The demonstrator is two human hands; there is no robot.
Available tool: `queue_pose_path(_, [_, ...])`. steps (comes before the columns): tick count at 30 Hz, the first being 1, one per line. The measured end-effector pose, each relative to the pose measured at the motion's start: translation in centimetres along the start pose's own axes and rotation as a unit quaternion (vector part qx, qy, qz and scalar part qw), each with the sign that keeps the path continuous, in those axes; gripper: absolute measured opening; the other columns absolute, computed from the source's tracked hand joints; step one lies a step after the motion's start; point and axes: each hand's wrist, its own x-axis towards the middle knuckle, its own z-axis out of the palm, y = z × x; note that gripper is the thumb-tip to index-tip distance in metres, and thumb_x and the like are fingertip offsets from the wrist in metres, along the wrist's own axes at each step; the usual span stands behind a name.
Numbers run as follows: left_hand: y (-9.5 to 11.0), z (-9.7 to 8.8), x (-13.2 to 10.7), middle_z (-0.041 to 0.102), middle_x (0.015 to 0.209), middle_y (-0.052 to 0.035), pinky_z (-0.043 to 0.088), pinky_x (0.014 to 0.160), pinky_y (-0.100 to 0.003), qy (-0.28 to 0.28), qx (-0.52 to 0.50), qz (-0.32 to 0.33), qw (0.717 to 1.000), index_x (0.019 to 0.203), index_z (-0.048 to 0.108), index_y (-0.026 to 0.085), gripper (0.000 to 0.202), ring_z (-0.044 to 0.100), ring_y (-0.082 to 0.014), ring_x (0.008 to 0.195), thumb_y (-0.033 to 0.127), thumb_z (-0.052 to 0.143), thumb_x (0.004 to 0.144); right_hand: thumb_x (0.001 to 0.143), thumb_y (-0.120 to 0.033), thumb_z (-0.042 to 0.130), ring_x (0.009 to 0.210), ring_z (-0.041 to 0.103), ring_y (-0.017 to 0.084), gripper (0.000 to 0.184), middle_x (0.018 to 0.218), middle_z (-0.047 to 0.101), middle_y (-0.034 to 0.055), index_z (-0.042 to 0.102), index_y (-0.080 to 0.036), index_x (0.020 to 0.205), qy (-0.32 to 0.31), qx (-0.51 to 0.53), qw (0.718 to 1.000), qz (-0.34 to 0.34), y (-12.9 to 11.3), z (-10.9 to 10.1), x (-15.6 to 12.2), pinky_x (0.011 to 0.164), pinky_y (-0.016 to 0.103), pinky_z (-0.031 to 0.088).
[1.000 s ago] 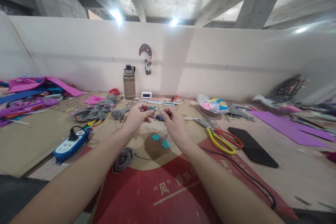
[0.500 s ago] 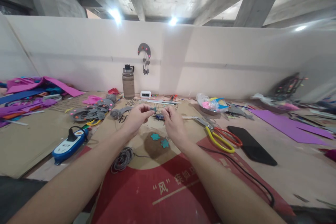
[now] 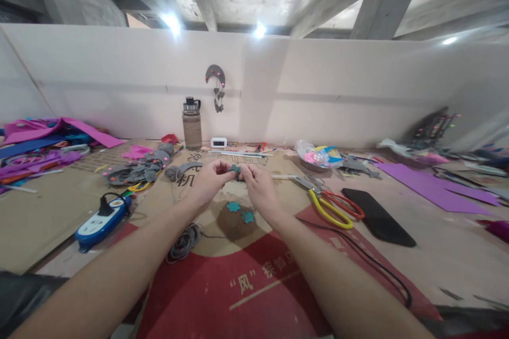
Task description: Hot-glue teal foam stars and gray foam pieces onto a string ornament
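Above the cardboard, my left hand (image 3: 213, 180) pinches a small teal felt flower (image 3: 234, 169) between thumb and fingertips. My right hand (image 3: 257, 186) is closed too, its fingertips meeting the flower's right side; whatever they pinch is too small to make out. Below my hands, two more teal flowers lie flat on the cardboard, a left one (image 3: 233, 206) and a right one (image 3: 247, 216). Beside my left forearm rests a loose coil of grey yarn (image 3: 183, 242), with one strand running right.
Right of my hands lie scissors (image 3: 332, 209) with yellow and red handles and a black phone (image 3: 377, 217). On the left are a power strip (image 3: 102, 221) and grey felt pieces (image 3: 143, 167). A bottle (image 3: 192, 126) and small clock (image 3: 218, 142) stand by the wall.
My hands have come together, and the right fingertips now meet the teal flower held in my left. The whole view has shifted slightly; the things on the table have stayed put.
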Motion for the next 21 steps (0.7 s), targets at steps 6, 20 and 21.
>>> queue_pose_path(6, [0.01,0.04,-0.02,0.057,0.065,0.0019,0.037,0.049,-0.020,-0.035,-0.030,-0.013,0.999,0.085,0.060,0.014,0.028,0.049,-0.0077,0.055,0.026,0.071,0.063,0.087,-0.044,0.036,0.057,0.046,0.012,0.038,0.059,0.052,-0.0021,0.050,-0.019,0.062,0.002,0.013,1.000,0.018,-0.13,-0.35,0.17,0.055,0.023,0.031])
queue_pose_path(20, [0.10,-0.17,0.26,0.067,0.067,-0.0089,0.053,0.060,-0.028,-0.065,-0.236,-0.183,0.952,0.081,0.061,0.011,0.025,0.064,-0.0159,0.060,0.036,0.056,0.080,0.089,-0.040,0.035,0.059,0.048,0.013,0.035,0.060,0.052,-0.0022,0.048,-0.020,0.064,-0.051,-0.031,0.997,-0.044,-0.30,-0.57,0.08,0.057,0.024,0.032])
queue_pose_path(21, [0.07,-0.33,0.32,0.067,0.067,-0.0084,0.053,0.060,-0.028,-0.072,-0.228,-0.190,0.952,0.080,0.061,0.011,0.024,0.065,-0.0159,0.060,0.036,0.058,0.079,0.089,-0.040,0.036,0.060,0.048,0.013,0.035,0.060,0.052,-0.0023,0.048,-0.020,0.064,-0.064,-0.028,0.996,-0.047,-0.39,-0.60,0.06,0.058,0.023,0.033])
